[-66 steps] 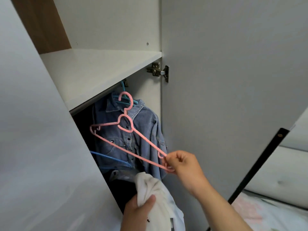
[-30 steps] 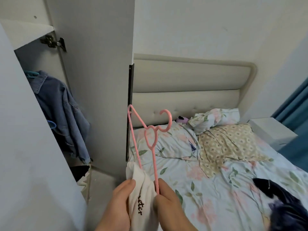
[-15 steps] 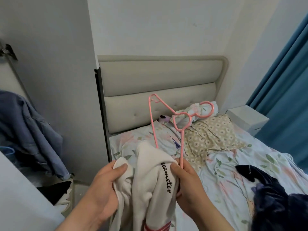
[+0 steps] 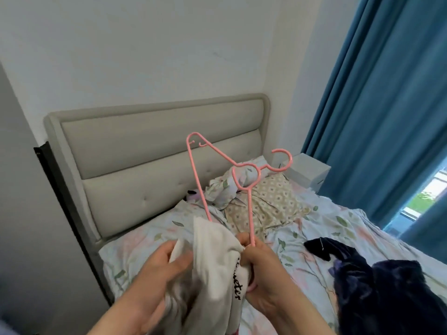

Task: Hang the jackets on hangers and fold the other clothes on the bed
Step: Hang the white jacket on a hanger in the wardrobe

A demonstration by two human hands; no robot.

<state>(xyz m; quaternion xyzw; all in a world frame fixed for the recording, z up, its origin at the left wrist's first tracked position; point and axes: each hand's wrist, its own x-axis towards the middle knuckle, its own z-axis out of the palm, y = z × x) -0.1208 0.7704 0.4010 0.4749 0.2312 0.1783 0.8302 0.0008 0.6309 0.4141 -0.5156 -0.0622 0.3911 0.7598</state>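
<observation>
A pink plastic hanger (image 4: 249, 189) with a heart-shaped neck stands upright in front of me over the bed. My right hand (image 4: 263, 274) grips its lower end together with a fold of a white jacket (image 4: 212, 267) that has black lettering. One hanger arm runs down into the white fabric. My left hand (image 4: 159, 272) grips the jacket's other side at lower centre. A dark navy garment (image 4: 387, 293) lies crumpled on the floral bedsheet (image 4: 326, 218) at the right.
A padded beige headboard (image 4: 157, 160) stands behind the bed. Pillows (image 4: 263, 204) are piled near it. A white nightstand (image 4: 307, 172) sits in the corner beside blue curtains (image 4: 382, 105). A grey wardrobe panel (image 4: 24, 189) is at the left.
My view has swung right from the wardrobe to the bed, and the denim jacket is out of sight. Both hands have pulled the white jacket further up the hanger.
</observation>
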